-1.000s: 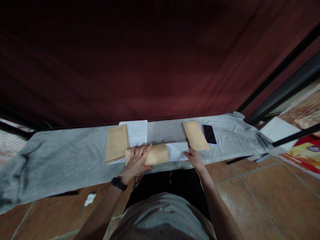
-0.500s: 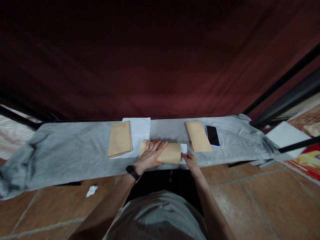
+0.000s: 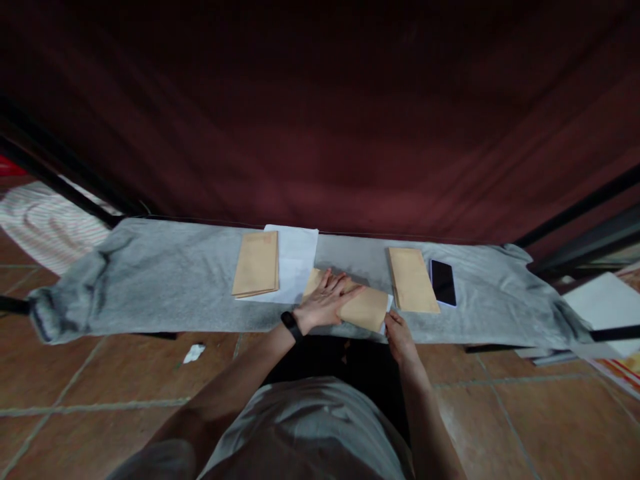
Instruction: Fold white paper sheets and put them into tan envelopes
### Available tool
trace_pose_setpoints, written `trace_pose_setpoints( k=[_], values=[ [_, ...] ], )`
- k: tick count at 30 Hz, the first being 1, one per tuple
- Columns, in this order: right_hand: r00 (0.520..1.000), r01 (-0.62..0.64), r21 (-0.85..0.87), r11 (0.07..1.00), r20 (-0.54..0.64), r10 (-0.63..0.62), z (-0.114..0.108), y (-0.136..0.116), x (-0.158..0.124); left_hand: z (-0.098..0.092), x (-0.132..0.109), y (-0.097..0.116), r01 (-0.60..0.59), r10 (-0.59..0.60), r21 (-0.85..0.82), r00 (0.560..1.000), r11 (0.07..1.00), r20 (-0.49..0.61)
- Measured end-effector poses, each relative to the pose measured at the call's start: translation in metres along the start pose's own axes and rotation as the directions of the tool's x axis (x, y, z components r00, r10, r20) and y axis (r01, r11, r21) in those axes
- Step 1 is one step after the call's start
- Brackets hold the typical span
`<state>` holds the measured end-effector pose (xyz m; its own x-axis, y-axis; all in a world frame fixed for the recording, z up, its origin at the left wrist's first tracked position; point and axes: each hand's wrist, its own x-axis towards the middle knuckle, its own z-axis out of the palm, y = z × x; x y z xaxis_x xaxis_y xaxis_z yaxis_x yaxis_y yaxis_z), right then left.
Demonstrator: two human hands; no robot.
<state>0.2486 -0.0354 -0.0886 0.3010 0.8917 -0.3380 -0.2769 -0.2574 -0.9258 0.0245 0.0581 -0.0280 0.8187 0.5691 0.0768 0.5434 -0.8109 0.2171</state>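
Envelope point(image 3: 367, 308) is lying aslant at the middle of the grey cloth point(image 3: 170, 283), near the person's edge, its right end pointing slightly toward the person. At far left, striped fabric point(image 3: 55, 223) is showing beyond a dark bar. Next, a crumpled white scrap point(image 3: 194, 353) is lying on the tiled floor point(image 3: 145, 380). On the cloth, a brown pile point(image 3: 257, 263) is covering the left part of a white sheet point(image 3: 296, 260), whose near right corner is coming close to the envelope. The left hand point(image 3: 325, 304), wearing a black band point(image 3: 291, 325), is resting palm down across the envelope's left half, fingers spread and gripping nothing. A narrow strip of white paper point(image 3: 389, 305) is sticking out of the right end, and the right hand point(image 3: 399, 333) is pinching it at the near corner, fingers curled closed. Just beyond, a second brown envelope point(image 3: 414, 281) is lying flat, and a dark phone point(image 3: 443, 283) is sitting right beside it.
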Motion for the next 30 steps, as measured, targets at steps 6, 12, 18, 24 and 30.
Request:
trace_pose_setpoints(
  k=[6,12,18,24,30],
  values=[
    [1.0,-0.003,-0.011,1.0,-0.018,0.003,0.0,0.0,0.001,0.005,-0.001,-0.003,0.006,-0.007,0.018,1.0,1.0,0.007],
    [0.997,0.044,-0.049,0.998,-0.057,-0.047,0.002,0.002,0.003,0.007,-0.003,-0.007,0.016,-0.016,-0.017,1.0,1.0,0.01],
    [0.99,0.06,-0.092,0.994,-0.119,-0.071,-0.003,0.008,0.006,0.004,-0.003,-0.008,0.024,-0.023,-0.004,1.0,1.0,0.017],
    [0.981,0.089,-0.133,0.987,-0.16,-0.11,-0.005,0.016,0.011,0.001,-0.003,-0.007,0.036,-0.036,0.003,0.998,0.999,0.047],
    [0.976,0.113,-0.13,0.985,-0.171,-0.134,-0.005,0.019,0.011,-0.008,-0.002,-0.002,0.081,-0.069,-0.171,0.995,0.982,0.074]
  ],
)
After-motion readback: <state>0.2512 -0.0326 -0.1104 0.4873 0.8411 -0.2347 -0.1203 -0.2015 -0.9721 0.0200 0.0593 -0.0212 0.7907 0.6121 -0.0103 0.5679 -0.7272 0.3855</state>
